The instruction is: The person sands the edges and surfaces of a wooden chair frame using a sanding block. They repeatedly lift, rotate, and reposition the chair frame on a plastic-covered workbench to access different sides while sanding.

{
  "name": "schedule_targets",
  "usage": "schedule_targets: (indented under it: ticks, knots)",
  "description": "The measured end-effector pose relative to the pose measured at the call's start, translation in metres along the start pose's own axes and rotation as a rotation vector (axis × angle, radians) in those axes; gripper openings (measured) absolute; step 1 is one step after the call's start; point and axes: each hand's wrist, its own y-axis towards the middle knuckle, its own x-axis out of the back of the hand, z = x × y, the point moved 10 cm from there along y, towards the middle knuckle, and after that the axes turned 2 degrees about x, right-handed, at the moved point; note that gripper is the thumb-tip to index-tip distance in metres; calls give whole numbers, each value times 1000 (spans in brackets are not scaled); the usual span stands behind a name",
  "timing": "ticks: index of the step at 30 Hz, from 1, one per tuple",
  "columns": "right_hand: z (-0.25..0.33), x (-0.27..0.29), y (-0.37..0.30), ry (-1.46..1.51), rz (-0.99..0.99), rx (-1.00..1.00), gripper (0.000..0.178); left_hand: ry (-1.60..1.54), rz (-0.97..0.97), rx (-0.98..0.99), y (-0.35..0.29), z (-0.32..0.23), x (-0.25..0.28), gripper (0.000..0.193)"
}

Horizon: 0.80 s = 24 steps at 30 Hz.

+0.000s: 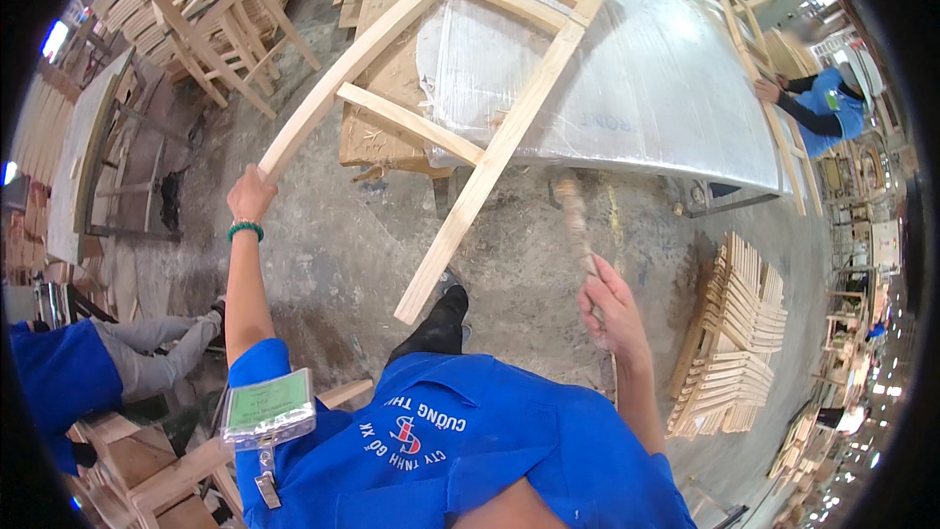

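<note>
My left hand (253,196) is closed round the lower end of a long curved leg of a pale wooden chair frame (480,171). The frame slants up and away from me, and its far part lies over a table (666,127) covered in clear plastic film. Its other leg ends in the air in front of my body, and a crosspiece joins the two legs. My right hand (614,306) grips a stick-like wooden tool (576,220), held upright to the right of the frame. Motion blurs the tool's far end, so its exact kind cannot be made out.
Brown cardboard (387,132) lies along the table's left side. Stacked curved wooden parts (729,343) stand on the floor at right. A co-worker (832,113) handles another frame at far right; a second person (88,362) is at left. A metal-legged bench (88,157) stands left.
</note>
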Motion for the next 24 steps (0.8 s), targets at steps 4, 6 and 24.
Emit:
schedule_targets:
  ticks: [4,6,24]
  knots:
    - [9,-27,43,25,174,-177,41,24,-17,63,2,-8,-10,49]
    - [14,-30,67,-11,242,-209,44,16,51,76,6,-14,-14,53]
    - [49,-26,227,-615,636,-462,44,10,114,215,29,-27,-12,66]
